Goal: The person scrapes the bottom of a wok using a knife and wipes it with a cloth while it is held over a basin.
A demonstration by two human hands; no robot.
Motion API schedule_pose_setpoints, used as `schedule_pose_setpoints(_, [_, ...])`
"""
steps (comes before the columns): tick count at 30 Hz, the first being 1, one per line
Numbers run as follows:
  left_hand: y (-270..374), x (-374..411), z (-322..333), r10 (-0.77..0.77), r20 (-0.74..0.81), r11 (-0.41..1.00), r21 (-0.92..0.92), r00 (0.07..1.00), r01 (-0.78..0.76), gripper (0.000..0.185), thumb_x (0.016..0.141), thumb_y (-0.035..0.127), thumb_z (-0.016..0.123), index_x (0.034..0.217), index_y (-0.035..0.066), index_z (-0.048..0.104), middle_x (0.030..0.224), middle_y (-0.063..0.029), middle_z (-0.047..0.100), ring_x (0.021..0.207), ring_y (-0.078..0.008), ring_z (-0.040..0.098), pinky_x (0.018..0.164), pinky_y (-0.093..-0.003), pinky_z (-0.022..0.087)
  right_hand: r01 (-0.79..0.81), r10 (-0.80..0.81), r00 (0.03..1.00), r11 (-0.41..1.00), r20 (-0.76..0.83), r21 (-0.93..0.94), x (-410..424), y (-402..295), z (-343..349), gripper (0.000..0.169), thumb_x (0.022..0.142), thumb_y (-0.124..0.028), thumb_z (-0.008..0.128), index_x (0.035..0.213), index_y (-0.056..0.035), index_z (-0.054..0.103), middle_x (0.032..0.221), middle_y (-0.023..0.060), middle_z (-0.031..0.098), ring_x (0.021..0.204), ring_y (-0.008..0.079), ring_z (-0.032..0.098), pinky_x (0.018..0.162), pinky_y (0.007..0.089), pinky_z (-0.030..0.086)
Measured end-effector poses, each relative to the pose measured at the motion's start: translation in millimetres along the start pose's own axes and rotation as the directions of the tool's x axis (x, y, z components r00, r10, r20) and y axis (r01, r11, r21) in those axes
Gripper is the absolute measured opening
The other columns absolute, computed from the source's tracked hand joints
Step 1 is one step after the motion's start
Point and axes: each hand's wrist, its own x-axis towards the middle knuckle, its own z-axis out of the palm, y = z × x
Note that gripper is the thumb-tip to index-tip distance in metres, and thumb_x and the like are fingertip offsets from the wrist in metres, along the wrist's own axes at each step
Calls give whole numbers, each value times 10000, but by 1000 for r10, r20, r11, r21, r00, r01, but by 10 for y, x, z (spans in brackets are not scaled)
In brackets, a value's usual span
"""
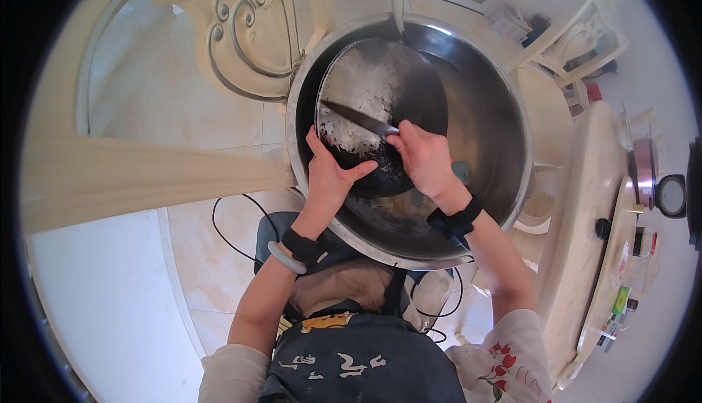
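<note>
A round pan (pixel 419 90) is tilted bottom side up inside a large stainless steel basin (pixel 496 129). Black crust covers part of its underside, while bare grey metal shows on the upper left. Its pale handle (pixel 398 5) juts over the basin's far rim. My left hand (pixel 330 175) grips the pan's near left edge, thumb on the blackened underside, the other fingers partly hidden. In my right hand (pixel 425 156) is a knife (pixel 359 118), its dark blade pointing left and lying across the pan's underside.
Brownish residue and a small green object (pixel 462 171) lie in the basin. A carved cream chair back (pixel 247 36) rises at the left, another chair (pixel 570 41) at the far right. The cream table (pixel 576 195) on the right bears several items. Black cables (pixel 216 227) hang near my lap.
</note>
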Motion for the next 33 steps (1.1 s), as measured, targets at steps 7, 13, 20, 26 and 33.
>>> schedule_pose_setpoints(7, [-1,-15,37,-10,-30,1000,12,1000,10,1177,579,358,915,1395,-4,149,1183,-283,576,1108,-405,586,933,-401,477,48,-46,996,998,80,-31,-90,-39,-78,230,881,-169,645,785,-47,476,659,126,564,602,338,594,503,432,461])
schedule_pose_setpoints(13, [67,-8,53,-55,-22,998,-43,998,54,1147,568,356,919,1370,-1,181,1172,-281,580,1098,-407,591,924,-410,482,-29,30,993,999,112,-13,-346,-74,-82,230,879,-153,645,773,-44,472,662,133,560,608,350,590,509,433,457])
schedule_pose_setpoints(20, [58,-9,40,7,-50,1000,8,999,-7,1122,575,361,916,1355,-5,198,1147,-276,592,1074,-408,603,909,-409,489,-11,11,1000,999,3,-48,-54,-40,-47,231,875,-168,647,776,-44,480,653,139,561,591,361,584,503,434,465])
schedule_pose_setpoints(26, [42,-33,47,-3,-43,1000,-4,999,3,1114,572,355,921,1339,-16,202,1137,-270,598,1066,-406,606,896,-411,488,-26,26,999,1000,26,-14,-331,-117,14,228,869,-159,653,770,-46,481,635,140,552,574,361,575,495,433,459])
schedule_pose_setpoints(33, [20,-1,63,-15,-75,996,85,997,22,1090,575,389,913,1308,-25,221,1070,-302,608,1023,-438,614,866,-411,499,-12,11,999,1000,-40,-18,-103,-68,23,225,882,-157,642,775,-43,480,633,139,545,567,361,564,480,446,433])
